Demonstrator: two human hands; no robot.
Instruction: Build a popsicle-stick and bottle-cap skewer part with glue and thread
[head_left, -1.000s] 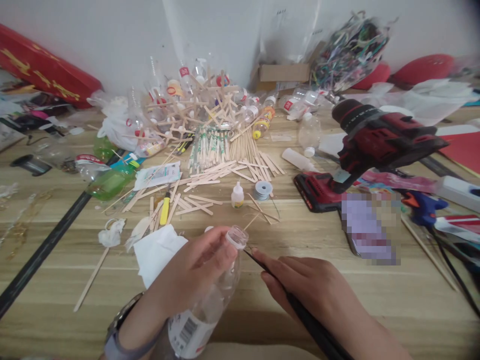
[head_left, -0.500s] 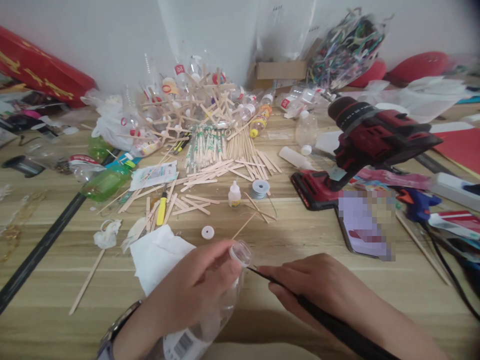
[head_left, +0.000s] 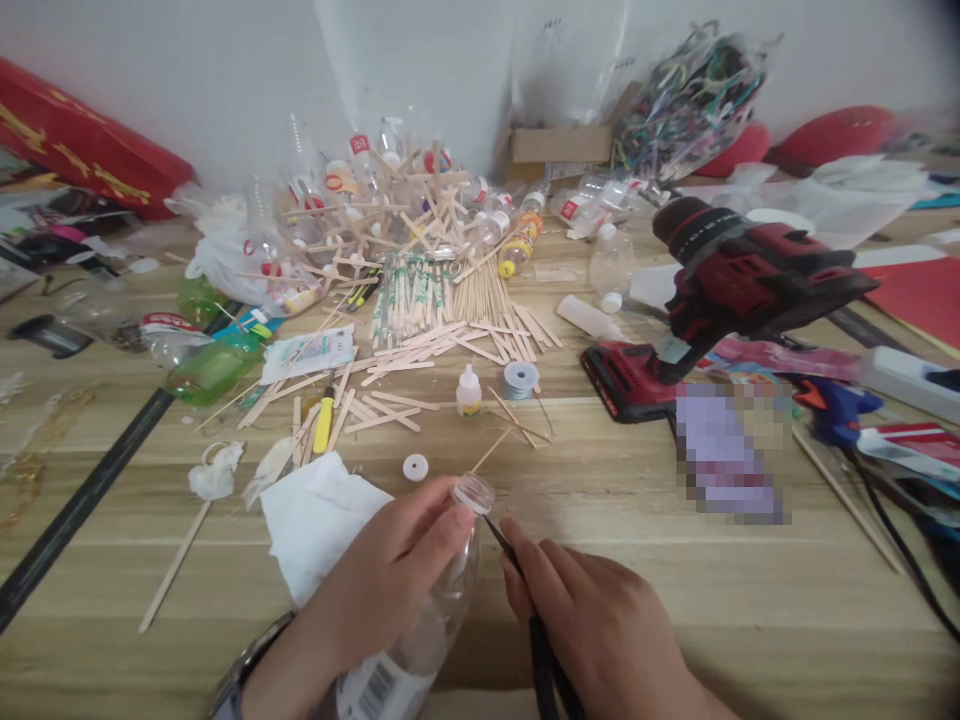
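My left hand (head_left: 390,570) is wrapped round the upper part of a clear plastic bottle (head_left: 427,640), which is tilted with its uncapped mouth (head_left: 474,493) uppermost. A white label with a barcode shows low on the bottle. In my right hand (head_left: 592,620) is a slim black pointed tool (head_left: 540,650); its kind I cannot make out. The tool's tip lies at the bottle's neck, just under the rim. A white cap with a hole (head_left: 415,467) lies on the table beyond my left hand, near a white tissue (head_left: 319,520).
A red and black drill (head_left: 750,270) stands upright at the right, beside a blurred phone (head_left: 724,450). Ahead are a small glue bottle (head_left: 469,390), a wire spool (head_left: 520,379), a yellow-handled screwdriver (head_left: 323,420) and scattered wooden sticks (head_left: 420,345). Plastic bottles (head_left: 592,200) crowd the back.
My right hand has swung in toward the bottle, and the black tool now points more steeply upward, its tip nearer the neck. The bottle has shifted slightly in my left hand.
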